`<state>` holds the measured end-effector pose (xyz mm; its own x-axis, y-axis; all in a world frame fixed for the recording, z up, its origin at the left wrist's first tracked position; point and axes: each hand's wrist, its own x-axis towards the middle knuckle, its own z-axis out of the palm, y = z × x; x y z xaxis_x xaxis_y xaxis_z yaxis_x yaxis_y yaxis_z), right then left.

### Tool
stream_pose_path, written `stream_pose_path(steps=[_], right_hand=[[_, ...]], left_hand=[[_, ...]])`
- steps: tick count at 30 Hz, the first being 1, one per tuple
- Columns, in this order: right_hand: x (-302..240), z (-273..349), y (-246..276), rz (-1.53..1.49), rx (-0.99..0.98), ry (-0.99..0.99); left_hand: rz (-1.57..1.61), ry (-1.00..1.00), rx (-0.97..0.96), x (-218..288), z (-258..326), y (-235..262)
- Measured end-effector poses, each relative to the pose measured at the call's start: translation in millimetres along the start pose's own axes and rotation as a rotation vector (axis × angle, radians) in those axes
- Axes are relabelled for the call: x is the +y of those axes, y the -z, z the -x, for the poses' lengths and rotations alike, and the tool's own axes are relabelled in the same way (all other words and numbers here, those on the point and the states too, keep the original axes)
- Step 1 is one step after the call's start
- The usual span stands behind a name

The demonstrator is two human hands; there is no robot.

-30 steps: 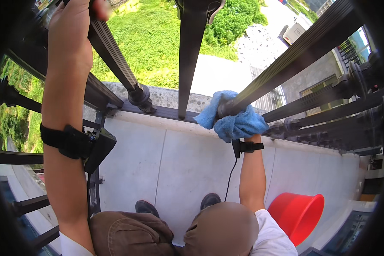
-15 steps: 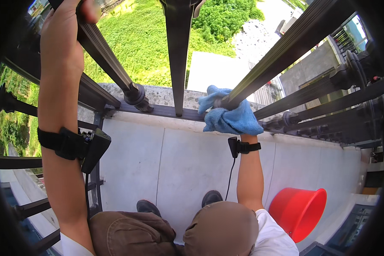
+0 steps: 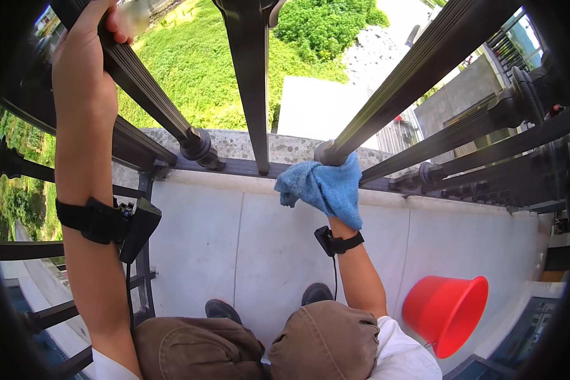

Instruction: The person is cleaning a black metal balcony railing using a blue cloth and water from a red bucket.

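At the foot of the black balcony railing, low on its slanted baluster [image 3: 418, 82]:

- Blue cloth [image 3: 326, 187]: bunched around the baluster's base, just above the bottom rail [image 3: 234, 166]. Over the last second it has slid down the bar from a spot slightly higher up; judged from this, the wipe along that bar is reaching its lower end.
- Right hand [image 3: 339, 196]: hidden inside the cloth, closed about cloth and bar together; a wrist strap shows at 6 o'clock of the cloth.
- Left hand [image 3: 85, 69]: fist wrapped tight on another baluster [image 3: 142, 85] at 10 o'clock of the cloth, well apart from it; its grip is unchanged.
- Red bucket [image 3: 446, 310]: on the pale floor [image 3: 202, 240] at 5 o'clock of the cloth, untouched.
- Knees and shoes: bottom edge, at 6 o'clock.
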<state>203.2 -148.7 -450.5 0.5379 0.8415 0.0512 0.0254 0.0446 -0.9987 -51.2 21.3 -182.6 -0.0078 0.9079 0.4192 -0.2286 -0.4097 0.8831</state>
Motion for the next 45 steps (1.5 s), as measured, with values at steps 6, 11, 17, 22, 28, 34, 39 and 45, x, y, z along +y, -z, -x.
stream_pose_path(steps=[6, 11, 17, 22, 28, 34, 39, 45], right_hand=[[-1, -25, 17, -0.237, -0.253, 0.125], [-10, -18, 29, -0.558, -0.433, -0.009], [-26, -10, 17, 0.339, -0.132, 0.392], [-37, -21, 14, 0.657, -0.106, 0.457], [-37, -2, -10, 0.033, -0.098, 0.005], [13, -3, -26, 0.076, 0.099, 0.118], [2, -27, 12, 0.243, -0.076, 0.322], [-33, -59, 51, 0.272, -0.556, 0.089]], left_hand=[[-0.005, -0.039, -0.023, 5, 5, -9], [-0.041, -0.031, 0.041, 4, 8, -16], [-0.01, -0.026, 0.017, 4, 9, -12], [-0.013, -0.022, 0.029, 3, 7, -11], [0.01, -0.006, -0.033, -1, -2, 0], [0.004, -0.024, 0.022, 5, 7, -10], [0.006, -0.037, -0.035, 2, 8, -8], [0.04, -0.024, -0.014, 4, 5, -8]])
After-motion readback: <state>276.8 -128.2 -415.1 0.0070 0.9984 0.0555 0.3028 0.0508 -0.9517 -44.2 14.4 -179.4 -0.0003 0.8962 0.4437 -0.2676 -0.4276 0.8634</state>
